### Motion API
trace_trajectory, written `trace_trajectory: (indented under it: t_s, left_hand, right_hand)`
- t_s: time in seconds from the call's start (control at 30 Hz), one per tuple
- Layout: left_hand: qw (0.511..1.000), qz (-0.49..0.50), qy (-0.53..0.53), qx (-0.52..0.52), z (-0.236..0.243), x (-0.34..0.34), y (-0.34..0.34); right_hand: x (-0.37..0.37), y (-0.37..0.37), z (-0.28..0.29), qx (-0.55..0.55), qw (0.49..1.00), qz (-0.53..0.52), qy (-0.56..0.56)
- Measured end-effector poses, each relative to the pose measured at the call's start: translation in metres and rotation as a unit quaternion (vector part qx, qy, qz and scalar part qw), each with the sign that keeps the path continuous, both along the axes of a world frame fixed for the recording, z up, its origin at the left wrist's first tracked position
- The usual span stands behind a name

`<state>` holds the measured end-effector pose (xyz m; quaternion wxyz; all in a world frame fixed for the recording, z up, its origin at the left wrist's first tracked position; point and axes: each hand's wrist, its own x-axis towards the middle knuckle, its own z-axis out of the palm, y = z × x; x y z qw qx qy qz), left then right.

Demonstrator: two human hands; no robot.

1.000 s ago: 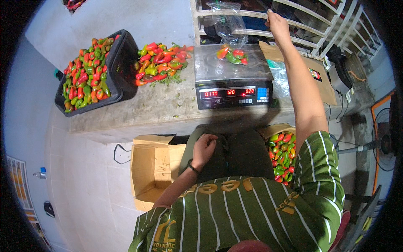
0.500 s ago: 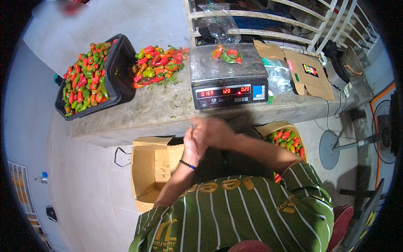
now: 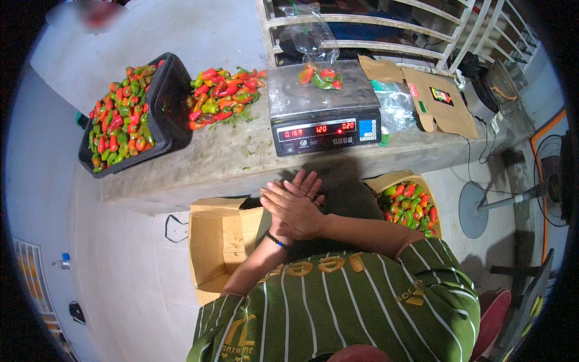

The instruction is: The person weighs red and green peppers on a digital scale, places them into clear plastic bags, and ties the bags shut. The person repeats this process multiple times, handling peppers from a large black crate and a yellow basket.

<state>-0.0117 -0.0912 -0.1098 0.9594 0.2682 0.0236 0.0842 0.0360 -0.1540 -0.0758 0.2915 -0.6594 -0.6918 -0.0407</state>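
Note:
My two hands are pressed together, palm against palm, in front of the concrete ledge's near edge. My left hand [image 3: 309, 183] lies partly covered, its fingers stretched out past the other hand. Across it rests my right hand [image 3: 295, 212], flat with fingers straight. Neither holds anything that I can see. Just beyond them stands a digital scale [image 3: 283, 114] with a metal pan and lit red display. A clear plastic bag [image 3: 309, 37] with several red and green peppers [image 3: 322, 77] in its bottom sits on the pan.
A black crate [image 3: 172, 96] full of peppers tilts at the left, beside a loose pepper pile [image 3: 226, 93]. Flattened cardboard [image 3: 437, 102] lies right of the scale. Below are an open cardboard box [image 3: 223, 241], a box of peppers [image 3: 410, 205] and a fan [image 3: 473, 211].
My right hand was blurred against the left one, a little higher up. Now both are sharper and lower, with fingers stretched out. The bagged peppers stay on the scale.

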Motion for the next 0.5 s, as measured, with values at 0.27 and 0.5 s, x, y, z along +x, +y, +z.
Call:
trace_trajectory:
  t_s: [0.27,0.5]
  left_hand:
    - [0.973,-0.051,-0.091,-0.204,-0.032,0.003,-0.002]
    - [0.946,-0.145,0.058,-0.284,-0.019,0.007,-0.008]
  right_hand:
    - [0.023,-0.012,-0.033,-0.015,0.999,-0.02,0.028]
    - [0.071,-0.038,-0.069,-0.073,0.988,-0.132,0.018]
